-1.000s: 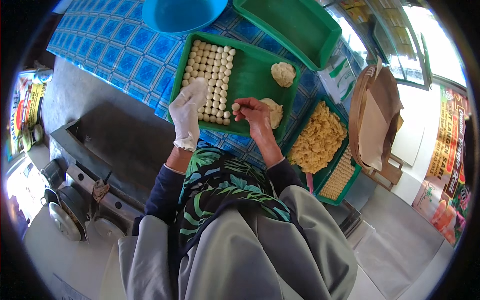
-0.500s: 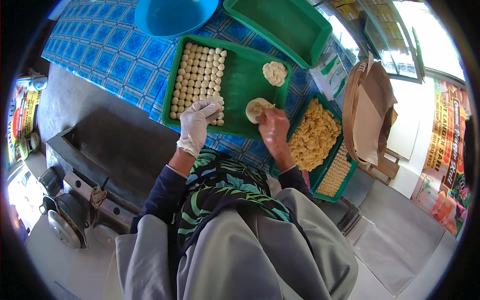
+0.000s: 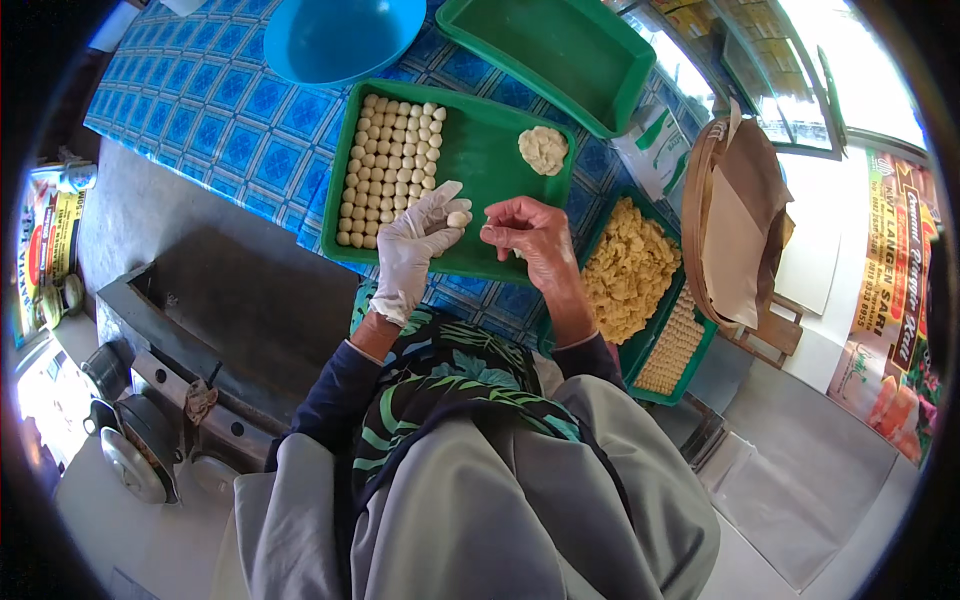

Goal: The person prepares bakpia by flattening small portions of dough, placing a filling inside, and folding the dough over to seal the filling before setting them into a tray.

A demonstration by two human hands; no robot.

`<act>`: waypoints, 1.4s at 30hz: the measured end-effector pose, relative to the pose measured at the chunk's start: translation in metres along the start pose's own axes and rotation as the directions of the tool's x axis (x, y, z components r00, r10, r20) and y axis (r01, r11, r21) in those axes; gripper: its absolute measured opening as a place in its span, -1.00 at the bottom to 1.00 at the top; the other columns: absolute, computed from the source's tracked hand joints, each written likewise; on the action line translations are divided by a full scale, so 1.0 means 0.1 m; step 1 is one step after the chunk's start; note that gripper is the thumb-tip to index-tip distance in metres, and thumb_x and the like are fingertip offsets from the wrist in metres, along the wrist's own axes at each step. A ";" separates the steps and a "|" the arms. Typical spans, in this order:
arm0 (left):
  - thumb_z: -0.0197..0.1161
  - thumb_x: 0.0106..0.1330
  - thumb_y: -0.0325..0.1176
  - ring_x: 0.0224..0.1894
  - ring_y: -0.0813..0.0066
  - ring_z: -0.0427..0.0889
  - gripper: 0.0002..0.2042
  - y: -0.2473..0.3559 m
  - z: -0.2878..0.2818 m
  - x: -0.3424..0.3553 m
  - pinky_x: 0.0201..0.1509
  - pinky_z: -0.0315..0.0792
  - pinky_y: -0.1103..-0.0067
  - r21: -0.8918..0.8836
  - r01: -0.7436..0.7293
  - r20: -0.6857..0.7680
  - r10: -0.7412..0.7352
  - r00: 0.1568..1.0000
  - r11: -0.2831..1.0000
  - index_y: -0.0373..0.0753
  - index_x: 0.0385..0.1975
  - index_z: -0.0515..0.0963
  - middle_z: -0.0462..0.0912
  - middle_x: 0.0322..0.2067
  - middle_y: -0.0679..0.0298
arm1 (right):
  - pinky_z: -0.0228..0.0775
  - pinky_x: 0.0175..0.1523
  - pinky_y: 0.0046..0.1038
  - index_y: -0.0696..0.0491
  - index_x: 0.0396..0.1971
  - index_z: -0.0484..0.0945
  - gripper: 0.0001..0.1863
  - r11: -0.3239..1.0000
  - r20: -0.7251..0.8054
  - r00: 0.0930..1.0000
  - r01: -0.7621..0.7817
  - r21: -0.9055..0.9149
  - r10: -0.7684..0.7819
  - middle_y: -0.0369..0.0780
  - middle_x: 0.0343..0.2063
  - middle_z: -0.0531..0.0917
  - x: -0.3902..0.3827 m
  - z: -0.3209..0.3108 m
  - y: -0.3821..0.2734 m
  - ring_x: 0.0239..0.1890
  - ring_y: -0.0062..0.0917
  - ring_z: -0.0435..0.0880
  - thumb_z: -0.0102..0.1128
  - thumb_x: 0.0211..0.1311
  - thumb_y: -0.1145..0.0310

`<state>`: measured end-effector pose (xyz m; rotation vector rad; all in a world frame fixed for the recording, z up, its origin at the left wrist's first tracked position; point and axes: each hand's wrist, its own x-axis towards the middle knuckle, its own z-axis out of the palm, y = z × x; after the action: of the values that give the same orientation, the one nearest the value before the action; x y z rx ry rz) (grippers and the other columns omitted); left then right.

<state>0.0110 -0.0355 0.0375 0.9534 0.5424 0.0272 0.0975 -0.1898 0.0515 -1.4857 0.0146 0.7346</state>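
My left hand (image 3: 418, 238), in a white glove, pinches a small dough ball (image 3: 458, 219) between thumb and fingers over the near edge of the green tray (image 3: 478, 267). My bare right hand (image 3: 535, 238) is just to its right, fingers curled together; a pale scrap seems to show at the fingertips, too small to name. Rows of small white dough balls (image 3: 392, 165) fill the tray's left side. A soft pale dough lump (image 3: 543, 150) lies at its far right. The other dough piece is mostly hidden by my right hand.
Right of the tray, a green container (image 3: 690, 342) holds yellow crumbly mash (image 3: 630, 270) and rows of small pieces (image 3: 665, 345). A blue basin (image 3: 345, 40) and another green tray (image 3: 550, 60) stand at the back. Round woven trays (image 3: 715, 220) lean at right.
My right hand has left the dough piece in the tray and come closer to my left. My left hand has moved right, now showing a ball at its fingertips.
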 end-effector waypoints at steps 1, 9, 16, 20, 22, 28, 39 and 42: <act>0.19 0.16 -0.70 -0.06 0.53 0.59 -0.53 0.01 0.01 -0.01 0.03 0.46 0.65 0.024 -0.006 -0.003 0.006 1.000 1.000 -0.35 0.13 0.44 0.62 -0.07 0.17 | 0.31 -0.58 -0.61 0.20 -0.48 0.64 -0.86 1.000 0.001 1.000 -0.012 0.013 0.012 -0.27 -0.56 0.63 0.02 0.00 0.01 -0.61 -0.68 0.51 0.43 -0.08 0.56; 0.21 0.19 -0.67 -0.10 0.59 0.57 -0.58 -0.06 -0.04 -0.01 0.07 0.45 0.65 0.050 -0.036 0.025 0.035 0.999 0.998 -0.39 0.10 0.46 0.64 -0.12 0.20 | 0.39 -0.40 -0.54 0.18 -0.40 0.68 -0.83 0.932 -0.047 0.999 -0.010 -0.361 -0.008 -0.28 -0.54 0.63 0.12 0.08 0.20 -0.50 -0.65 0.57 0.42 -0.06 0.53; 0.28 0.24 -0.45 -0.39 0.70 0.55 -0.74 -0.11 -0.11 0.01 -0.29 0.41 0.74 0.149 0.031 -0.003 -0.031 1.000 0.988 -0.35 -0.09 0.61 0.68 -0.35 0.31 | 0.42 -0.33 -0.59 0.23 -0.28 0.67 -0.78 0.814 0.126 0.947 0.320 -0.484 -0.297 -0.25 -0.45 0.65 0.05 0.12 0.36 -0.46 -0.63 0.56 0.28 0.00 0.62; 0.28 0.27 -0.37 -0.42 0.69 0.55 -0.79 -0.12 -0.07 0.04 -0.30 0.43 0.73 0.174 0.061 -0.093 -0.046 0.995 0.983 -0.36 -0.20 0.64 0.67 -0.39 0.32 | 0.49 -0.31 -0.56 0.25 -0.28 0.65 -0.79 0.935 -0.045 0.988 0.125 -0.332 -0.148 -0.19 -0.37 0.67 0.07 0.23 0.32 -0.40 -0.57 0.64 0.25 0.01 0.66; 0.28 0.28 -0.32 -0.44 0.68 0.56 -0.78 -0.14 -0.06 0.07 -0.30 0.43 0.73 0.178 0.082 -0.130 -0.060 0.990 0.981 -0.36 -0.24 0.65 0.67 -0.40 0.30 | 0.50 -0.35 -0.56 0.26 -0.28 0.65 -0.80 0.972 -0.055 0.993 0.094 -0.216 -0.109 -0.18 -0.38 0.67 0.11 0.27 0.33 -0.44 -0.57 0.65 0.26 0.02 0.65; 0.20 0.34 -0.08 -0.35 0.58 0.62 -0.60 -0.10 -0.36 0.20 -0.26 0.49 0.64 0.308 -0.004 -0.150 0.053 0.987 0.951 -0.38 -0.21 0.64 0.68 -0.39 0.27 | 0.51 -0.42 -0.53 0.25 -0.27 0.65 -0.81 0.966 -0.003 0.994 0.101 -0.237 -0.105 -0.18 -0.42 0.68 0.29 0.34 0.31 -0.47 -0.59 0.64 0.27 0.07 0.56; 0.14 0.38 -0.11 -0.22 0.51 0.64 -0.62 0.30 -0.85 0.16 -0.06 0.45 0.60 0.038 -0.162 -0.439 0.162 0.884 0.986 -0.36 -0.14 0.61 0.68 -0.24 0.24 | 0.46 -0.25 -0.24 0.15 -0.39 0.65 -0.77 0.666 0.025 0.936 0.269 -0.696 -0.352 -0.06 -0.42 0.60 0.44 0.39 1.06 -0.34 -0.20 0.61 0.08 -0.05 0.68; 0.16 0.37 -0.16 -0.22 0.50 0.64 -0.66 0.21 -0.83 0.19 -0.06 0.48 0.59 -0.003 -0.177 -0.433 0.159 0.888 0.984 -0.35 -0.14 0.61 0.68 -0.25 0.23 | 0.44 -0.28 -0.23 0.15 -0.42 0.65 -0.76 0.632 0.038 0.923 0.292 -0.718 -0.383 -0.06 -0.45 0.58 0.44 0.43 1.08 -0.36 -0.20 0.61 0.08 -0.12 0.69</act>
<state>-0.0054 0.0451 0.0082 0.9541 0.8629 0.4145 0.0654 -0.1411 -0.0584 -2.2036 -0.5130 0.3307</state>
